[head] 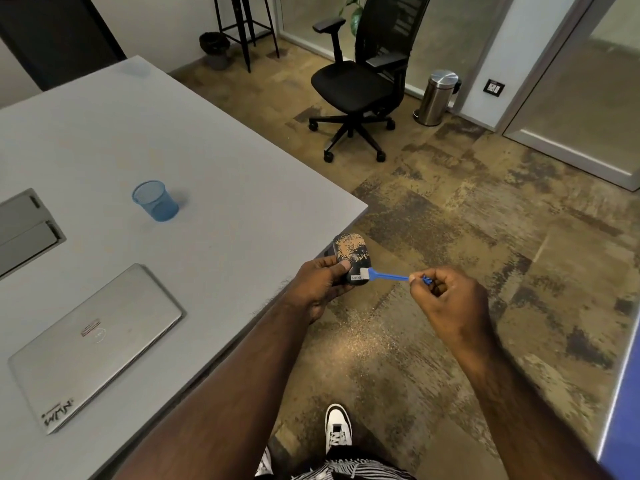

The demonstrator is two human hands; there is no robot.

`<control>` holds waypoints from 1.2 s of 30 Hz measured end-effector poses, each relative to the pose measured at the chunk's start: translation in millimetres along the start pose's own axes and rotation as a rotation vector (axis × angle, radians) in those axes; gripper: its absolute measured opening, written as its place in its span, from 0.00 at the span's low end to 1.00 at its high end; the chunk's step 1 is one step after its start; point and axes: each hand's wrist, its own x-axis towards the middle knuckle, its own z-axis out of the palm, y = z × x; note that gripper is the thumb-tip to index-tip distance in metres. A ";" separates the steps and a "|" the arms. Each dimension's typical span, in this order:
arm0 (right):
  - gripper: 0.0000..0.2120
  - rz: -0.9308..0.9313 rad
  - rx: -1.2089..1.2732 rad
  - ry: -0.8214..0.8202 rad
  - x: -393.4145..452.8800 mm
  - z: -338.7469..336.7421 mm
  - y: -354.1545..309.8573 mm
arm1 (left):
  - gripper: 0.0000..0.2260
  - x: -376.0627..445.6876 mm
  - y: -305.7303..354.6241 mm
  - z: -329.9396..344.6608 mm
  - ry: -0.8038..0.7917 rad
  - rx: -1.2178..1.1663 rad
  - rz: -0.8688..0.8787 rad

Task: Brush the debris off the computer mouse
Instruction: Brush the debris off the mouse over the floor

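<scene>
A black computer mouse (355, 252) with tan debris over its upper half is held beyond the table's edge, above the floor. My left hand (320, 284) grips it from the left, thumb on top. My right hand (450, 299) pinches the end of a small blue brush (386, 275). The brush's pale head touches the mouse's near end, by a label. Fine tan debris (356, 336) lies scattered on the floor below the hands.
The grey table (221, 174) on the left carries a closed silver laptop (93, 348), a blue mesh cup (156, 200) and a cable hatch (24, 230). A black office chair (360, 84) and steel bin (438, 97) stand further back. My shoe (337, 427) is below.
</scene>
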 end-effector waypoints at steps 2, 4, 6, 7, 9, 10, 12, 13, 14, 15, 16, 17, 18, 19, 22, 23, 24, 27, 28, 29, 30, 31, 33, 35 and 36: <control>0.03 0.024 -0.058 0.025 3.3 -0.3 1.3 | 0.06 0.5 0.3 0.5 0.009 0.007 0.008; 0.04 0.063 -0.052 0.057 7.9 -4.3 3.6 | 0.06 1.3 0.7 1.1 0.021 0.009 0.017; 0.03 0.021 -0.003 0.022 7.9 -6.6 2.4 | 0.06 1.7 1.3 2.3 0.014 0.004 0.024; 0.02 -0.015 0.005 -0.015 6.3 -6.1 0.6 | 0.06 1.8 1.1 3.1 0.010 0.006 0.025; 0.02 -0.039 -0.032 -0.051 4.9 -4.3 -0.3 | 0.06 1.5 0.6 4.2 0.001 0.025 0.028; 0.03 -0.013 -0.044 -0.031 6.7 -4.4 0.4 | 0.06 1.4 0.0 4.9 -0.004 0.034 0.032; 0.04 0.034 -0.028 0.041 13.0 -7.2 1.7 | 0.06 1.1 -1.5 6.2 -0.015 0.054 0.046; 0.04 0.029 -0.010 0.055 15.2 -8.3 1.6 | 0.06 0.6 -2.0 6.7 -0.022 0.064 0.053; 0.03 0.010 0.004 0.041 15.5 -8.3 0.4 | 0.06 -0.2 -2.5 7.3 -0.031 0.075 0.059; 0.03 -0.014 0.004 0.010 14.8 -6.9 -1.3 | 0.06 -0.7 -3.0 7.6 -0.040 0.087 0.062; 0.03 -0.026 -0.009 -0.013 14.1 -5.2 -2.0 | 0.07 -0.9 -3.4 8.0 -0.048 0.096 0.065; 0.03 -0.015 -0.020 -0.012 14.7 -3.9 -1.8 | 0.07 -1.0 -3.9 8.4 -0.056 0.103 0.069; 0.04 0.015 -0.024 0.016 16.7 -3.6 -0.9 | 0.07 -0.9 -4.1 8.8 -0.062 0.105 0.072; 0.04 0.046 -0.018 0.054 19.3 -4.0 0.0 | 0.07 -0.8 -4.5 9.2 -0.065 0.102 0.075; 0.02 0.036 0.029 0.054 21.0 -4.7 0.9 | 0.07 -0.8 -5.3 9.8 -0.065 0.093 0.076; 0.02 0.016 0.034 0.018 18.8 -3.3 0.1 | 0.07 -0.9 -5.4 10.2 -0.069 0.089 0.075; 0.02 0.008 0.023 -0.006 17.1 -2.1 0.2 | 0.07 -1.1 -5.3 10.5 -0.073 0.084 0.073; 0.05 0.095 -0.008 0.080 22.3 -3.7 3.6 | 0.06 -0.1 -5.2 9.6 -0.069 0.069 0.055; 0.05 0.113 0.001 0.109 24.7 -5.9 5.2 | 0.06 0.8 -5.6 8.8 -0.067 0.057 0.046; 0.05 0.108 0.019 0.107 25.6 -7.3 6.1 | 0.06 1.6 -5.9 8.0 -0.071 0.041 0.037; 0.04 0.086 0.040 0.072 24.5 -7.3 5.4 | 0.06 2.1 -6.0 7.7 -0.078 0.024 0.029; 0.03 0.059 0.050 0.020 21.9 -6.4 3.7 | 0.06 2.5 -6.0 7.7 -0.085 0.011 0.023; 0.03 0.039 0.031 -0.022 18.5 -4.6 2.2 | 0.06 2.9 -5.5 8.9 -0.092 -0.002 0.020; 0.04 0.082 0.012 0.045 21.9 -6.6 3.0 | 0.07 2.8 -4.4 10.2 -0.088 -0.012 0.016; 0.04 0.097 0.022 0.072 23.9 -8.8 3.9 | 0.07 2.9 -4.0 10.5 -0.086 -0.020 0.015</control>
